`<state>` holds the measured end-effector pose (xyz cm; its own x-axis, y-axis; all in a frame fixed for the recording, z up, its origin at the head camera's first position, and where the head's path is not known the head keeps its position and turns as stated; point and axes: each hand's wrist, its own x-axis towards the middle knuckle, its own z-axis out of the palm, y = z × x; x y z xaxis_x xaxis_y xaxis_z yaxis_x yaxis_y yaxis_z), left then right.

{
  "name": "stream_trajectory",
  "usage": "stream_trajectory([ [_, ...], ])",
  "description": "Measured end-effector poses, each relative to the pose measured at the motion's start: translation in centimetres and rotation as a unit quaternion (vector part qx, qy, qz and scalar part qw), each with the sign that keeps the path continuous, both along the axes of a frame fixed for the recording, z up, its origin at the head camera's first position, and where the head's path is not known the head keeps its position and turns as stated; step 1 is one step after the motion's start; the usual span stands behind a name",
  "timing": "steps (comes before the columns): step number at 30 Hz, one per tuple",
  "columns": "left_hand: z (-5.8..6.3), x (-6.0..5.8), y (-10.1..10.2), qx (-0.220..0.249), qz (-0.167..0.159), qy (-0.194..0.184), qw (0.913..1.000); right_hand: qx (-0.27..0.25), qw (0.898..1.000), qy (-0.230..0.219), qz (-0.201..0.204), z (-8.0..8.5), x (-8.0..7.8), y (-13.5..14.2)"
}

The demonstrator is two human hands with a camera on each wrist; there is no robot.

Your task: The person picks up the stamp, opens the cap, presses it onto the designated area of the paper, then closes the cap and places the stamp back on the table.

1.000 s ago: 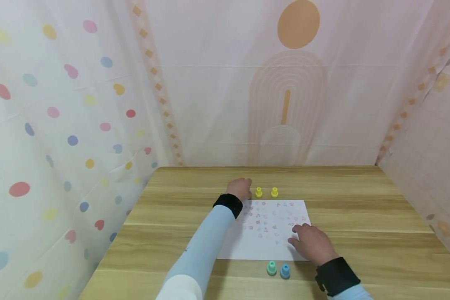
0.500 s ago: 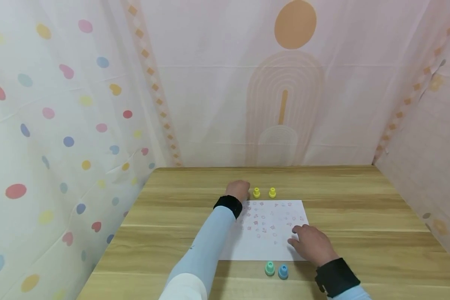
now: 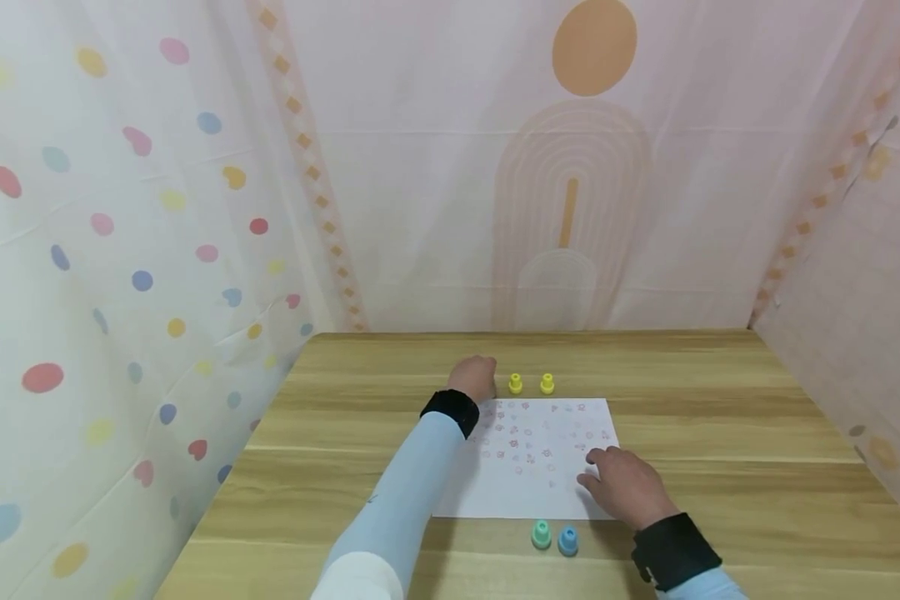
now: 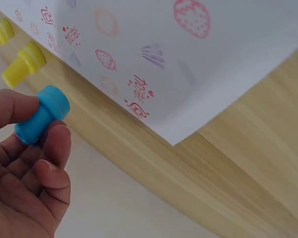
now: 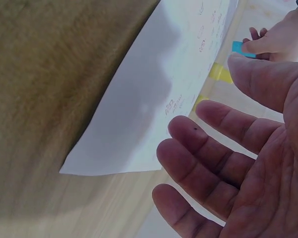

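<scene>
My left hand (image 3: 472, 377) is at the far left of the white paper (image 3: 510, 500), past its back edge. In the left wrist view, its thumb and fingers pinch a small blue stamp (image 4: 53, 101), whose wide end points away from the palm. The blue stamp is hidden behind the hand in the head view. Rows of red, purple and orange stamped prints (image 4: 107, 59) cover much of the sheet. My right hand (image 3: 630, 487) is over the paper's right side, its fingers loosely bent with nothing between them.
Two yellow stamps (image 3: 516, 384) stand just behind the paper, right of my left hand. A green stamp (image 3: 542, 535) and another blue stamp (image 3: 568, 542) stand at its near edge. A wooden table (image 3: 720, 433) lies beneath, with patterned curtains (image 3: 420, 167) around it.
Both hands stay in nearly the same place. Only a slight shift of the head view shows.
</scene>
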<state>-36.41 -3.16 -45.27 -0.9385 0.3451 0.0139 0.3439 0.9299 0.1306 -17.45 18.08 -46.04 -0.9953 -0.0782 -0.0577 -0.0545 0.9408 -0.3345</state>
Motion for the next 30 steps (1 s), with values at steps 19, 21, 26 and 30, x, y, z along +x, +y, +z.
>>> stream_trajectory([
  [19,1.1,2.3,-1.1,0.081,-0.018,-0.018,0.9964,-0.001,1.000,0.004,-0.006,0.1,-0.6,-0.1],
  [21,1.3,2.8,-1.2,0.091,-0.022,-0.026,0.9953,0.000,1.000,0.005,-0.005,0.1,-0.7,-0.1],
  [26,1.0,3.7,-1.4,0.100,-0.023,-0.032,0.9942,-0.003,1.000,0.000,-0.007,0.0,-0.7,-0.1],
  [30,0.6,4.8,-1.7,0.114,-0.021,-0.034,0.9927,-0.005,1.000,-0.005,-0.012,-0.3,-0.6,-0.2],
])
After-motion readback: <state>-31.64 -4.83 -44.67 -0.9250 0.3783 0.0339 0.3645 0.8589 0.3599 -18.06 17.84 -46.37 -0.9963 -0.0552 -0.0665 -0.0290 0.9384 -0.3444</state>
